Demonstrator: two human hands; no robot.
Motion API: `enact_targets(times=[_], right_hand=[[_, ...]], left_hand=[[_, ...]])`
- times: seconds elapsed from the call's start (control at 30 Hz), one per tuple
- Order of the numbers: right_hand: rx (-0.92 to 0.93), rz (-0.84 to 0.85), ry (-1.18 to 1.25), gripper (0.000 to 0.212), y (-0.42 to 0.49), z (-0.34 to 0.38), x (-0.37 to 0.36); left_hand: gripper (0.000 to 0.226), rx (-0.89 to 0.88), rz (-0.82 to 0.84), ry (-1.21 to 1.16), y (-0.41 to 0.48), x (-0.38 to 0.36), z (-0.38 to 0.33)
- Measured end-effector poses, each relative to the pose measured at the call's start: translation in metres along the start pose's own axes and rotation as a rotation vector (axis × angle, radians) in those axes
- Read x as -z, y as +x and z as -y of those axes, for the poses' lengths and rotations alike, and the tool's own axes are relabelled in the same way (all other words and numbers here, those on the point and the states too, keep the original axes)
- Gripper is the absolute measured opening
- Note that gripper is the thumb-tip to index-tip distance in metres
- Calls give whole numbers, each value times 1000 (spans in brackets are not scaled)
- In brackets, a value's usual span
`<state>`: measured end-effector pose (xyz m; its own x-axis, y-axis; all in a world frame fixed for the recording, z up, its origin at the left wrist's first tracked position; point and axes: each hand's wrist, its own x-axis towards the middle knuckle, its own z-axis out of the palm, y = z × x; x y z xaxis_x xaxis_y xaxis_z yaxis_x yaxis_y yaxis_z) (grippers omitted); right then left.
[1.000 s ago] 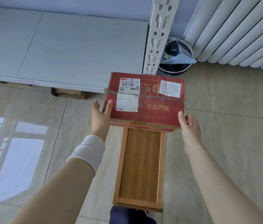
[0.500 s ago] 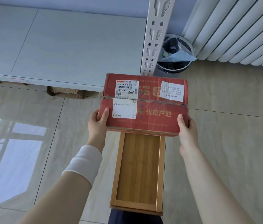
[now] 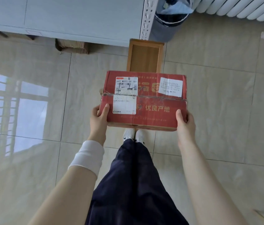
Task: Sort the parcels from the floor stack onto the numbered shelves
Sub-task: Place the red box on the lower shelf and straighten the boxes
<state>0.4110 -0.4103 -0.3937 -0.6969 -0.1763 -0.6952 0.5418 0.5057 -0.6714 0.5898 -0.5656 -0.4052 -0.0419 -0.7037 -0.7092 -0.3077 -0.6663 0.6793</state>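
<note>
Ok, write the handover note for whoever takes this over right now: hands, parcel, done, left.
Left hand: grips the red parcel at its near left corner, thumb on top.
Right hand: grips its near right corner, thumb on top.
Parcel: held level above the floor, shipping label up, on no shelf.
Grey shelf lies ahead-left; wooden tray sits on the floor just past the parcel.
Done: parcel in hand.
Left: place it on its numbered shelf; no shelf numbers are readable here.

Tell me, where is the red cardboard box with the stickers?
In the head view the red cardboard box is mid-frame, held between the left hand and right hand, above the white shoes, nearer than the wooden tray.
</note>
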Motion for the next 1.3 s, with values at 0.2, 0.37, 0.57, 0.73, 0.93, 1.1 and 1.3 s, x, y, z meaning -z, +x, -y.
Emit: enact_targets(times=[0.2,0.37,0.57,0.73,0.93,1.1,1.3], right_hand=[[6,-4,-66,43,-48,-23,25],[10,25,-89,36,-69,-25,19],[90,64,-138,42,-113,-22,-8],[154,93,-136,42,-159,-26,-51],[195,158,-126,46,-219,-41,-117],[212,208,-196,45,-253,-41,-160],[206,243,-232,41,-254,-16,-197]], left_hand=[[30,-13,-35,14,-55,32,26],[32,-7,-52,-51,-72,60,36],[28,-50,-100,-115,-91,112,31],[29,-85,-115,-156,-93,177,25],[30,-124,-121,-203,-83,272,13],[30,-155,-155,-251,-74,325,8],[31,-143,-189,-283,-56,341,-16]])
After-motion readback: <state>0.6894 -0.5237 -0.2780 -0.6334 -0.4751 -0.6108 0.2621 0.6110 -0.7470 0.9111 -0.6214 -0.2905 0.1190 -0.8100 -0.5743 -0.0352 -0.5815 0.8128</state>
